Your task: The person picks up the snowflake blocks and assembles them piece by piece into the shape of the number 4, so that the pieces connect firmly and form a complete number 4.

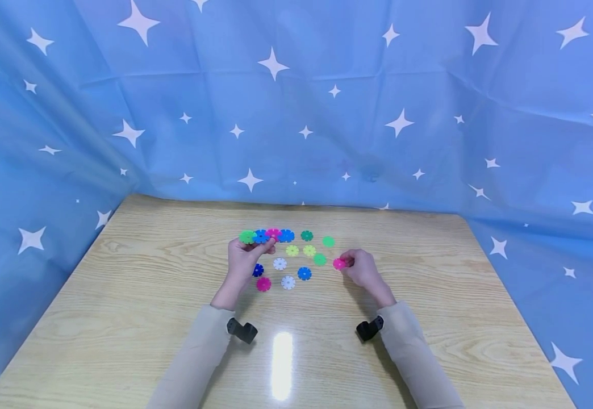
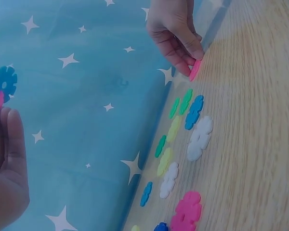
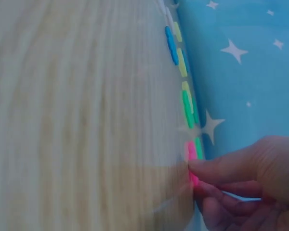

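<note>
My left hand (image 1: 244, 258) holds up a row of joined, notched plastic discs: a light green disc (image 1: 247, 237) at the left end, a blue disc (image 1: 261, 236), a pink disc (image 1: 273, 234) and another blue disc (image 1: 287, 235) at the right end. In the left wrist view only the end of that row shows above the fingers. On the right, my right hand (image 1: 361, 267) pinches a single pink disc (image 1: 339, 263) between thumb and fingers, low at the tabletop. The right wrist view shows the thumb (image 3: 207, 168) against this disc's face.
Loose notched discs lie between the hands on the wooden table (image 1: 174, 307): white discs (image 1: 288, 282), yellow discs (image 1: 292, 250), green discs (image 1: 319, 259), a blue disc (image 1: 304, 274), a dark blue disc (image 1: 258, 270) and a pink disc (image 1: 263, 284). A starry blue cloth (image 1: 327, 153) hangs behind.
</note>
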Tool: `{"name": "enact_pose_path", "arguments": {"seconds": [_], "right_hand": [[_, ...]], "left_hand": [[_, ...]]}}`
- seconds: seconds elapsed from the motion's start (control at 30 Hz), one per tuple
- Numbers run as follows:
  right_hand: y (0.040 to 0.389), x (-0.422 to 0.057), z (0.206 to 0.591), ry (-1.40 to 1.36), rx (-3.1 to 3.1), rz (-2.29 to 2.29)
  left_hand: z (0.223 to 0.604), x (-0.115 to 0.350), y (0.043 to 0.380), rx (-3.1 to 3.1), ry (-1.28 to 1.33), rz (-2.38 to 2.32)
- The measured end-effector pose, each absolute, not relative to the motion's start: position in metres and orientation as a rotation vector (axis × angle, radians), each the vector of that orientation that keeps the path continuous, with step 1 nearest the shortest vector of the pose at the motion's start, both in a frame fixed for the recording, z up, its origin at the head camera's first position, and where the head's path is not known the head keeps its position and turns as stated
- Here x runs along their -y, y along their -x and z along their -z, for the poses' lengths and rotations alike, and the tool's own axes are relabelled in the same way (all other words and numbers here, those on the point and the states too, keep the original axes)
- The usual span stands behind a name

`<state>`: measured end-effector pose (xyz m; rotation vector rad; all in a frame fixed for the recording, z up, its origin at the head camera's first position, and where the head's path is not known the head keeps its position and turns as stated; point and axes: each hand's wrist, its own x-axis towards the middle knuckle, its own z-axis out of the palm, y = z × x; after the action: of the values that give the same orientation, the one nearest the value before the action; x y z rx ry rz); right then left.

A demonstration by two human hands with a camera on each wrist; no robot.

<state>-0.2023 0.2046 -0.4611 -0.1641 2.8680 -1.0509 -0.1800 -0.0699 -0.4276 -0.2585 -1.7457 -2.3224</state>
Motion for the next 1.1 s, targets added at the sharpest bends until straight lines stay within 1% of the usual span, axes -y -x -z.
{"name": "enact_pose_path", "arguments": {"seconds": [0.5, 0.63, 0.87, 1.1], "right_hand": [[0.2074, -0.2002, 0.4566, 0.014, -2.829, 0.962], [0.2074, -0.1998, 0.4536, 0.023, -2.834, 0.943], [0.2078, -0.2006, 0.4529, 0.135, -2.862, 0.911], [0.2088, -0.2038, 0.4578, 0.151, -2.866, 1.046]], "left_hand": [[0.4287, 0.0685, 0.1797, 1.733, 0.278, 2.336], [0.4292, 0.0681, 0.1804, 1.737, 0.278, 2.336], [0.4281, 0.0677, 0.1804, 1.759, 0.275, 2.327], [0.4266, 0.0675, 0.1800, 1.765, 0.256, 2.333]]}}
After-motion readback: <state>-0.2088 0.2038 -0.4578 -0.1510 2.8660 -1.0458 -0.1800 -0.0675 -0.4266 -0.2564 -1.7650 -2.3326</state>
